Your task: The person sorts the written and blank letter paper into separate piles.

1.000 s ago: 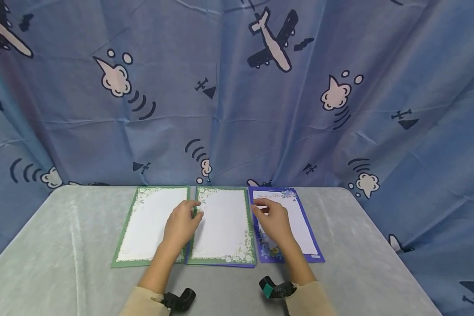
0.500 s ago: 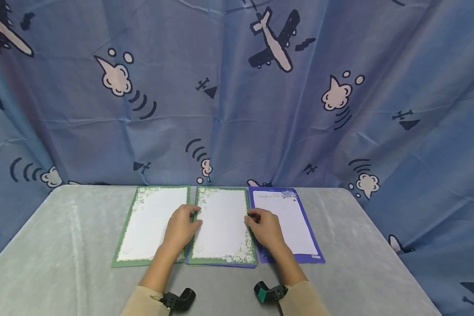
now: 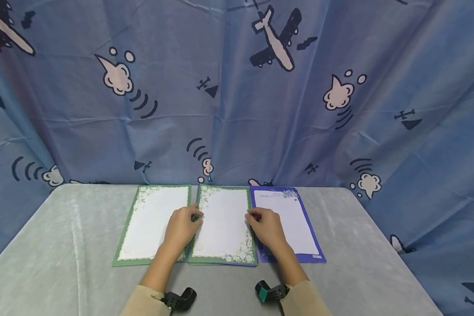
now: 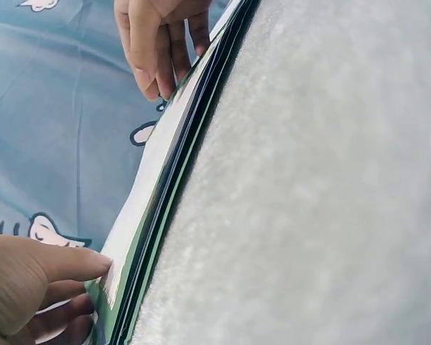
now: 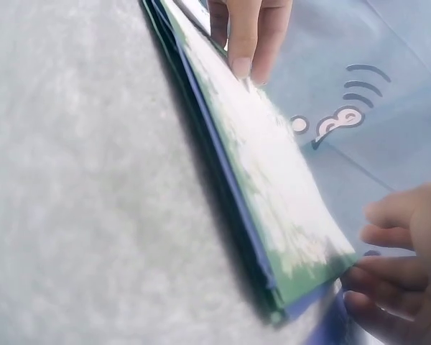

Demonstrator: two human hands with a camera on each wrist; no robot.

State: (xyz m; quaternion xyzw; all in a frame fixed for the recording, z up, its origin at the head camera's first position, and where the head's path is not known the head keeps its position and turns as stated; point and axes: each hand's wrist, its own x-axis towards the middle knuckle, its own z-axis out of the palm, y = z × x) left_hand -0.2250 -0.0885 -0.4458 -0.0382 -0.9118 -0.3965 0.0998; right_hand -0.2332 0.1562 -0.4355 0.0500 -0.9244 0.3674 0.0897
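In the head view, the middle stack of bordered paper [image 3: 223, 224] has a green flowered frame on its top sheet. My left hand [image 3: 181, 226] holds its left side, with the thumb over the top face in the left wrist view. At the opposite side, my right hand [image 3: 266, 226] has its curled fingers on the edge. Seen from the right wrist, layered green and blue sheet edges [image 5: 223, 165] show along the stack's near side, and the face bends slightly. The undersides of both hands' fingers are partly hidden.
A green-framed sheet [image 3: 150, 224] lies on the left, partly under my left forearm. A blue-framed sheet [image 3: 294, 224] with faint writing lies on the right under my right hand. All rest on a pale grey tabletop [image 3: 91, 237]. A printed blue curtain [image 3: 174, 87] hangs behind.
Over the second, my right hand has come left and down from above the blue-framed sheet to the middle stack's right edge. The stack has shifted slightly; less blue shows below it.
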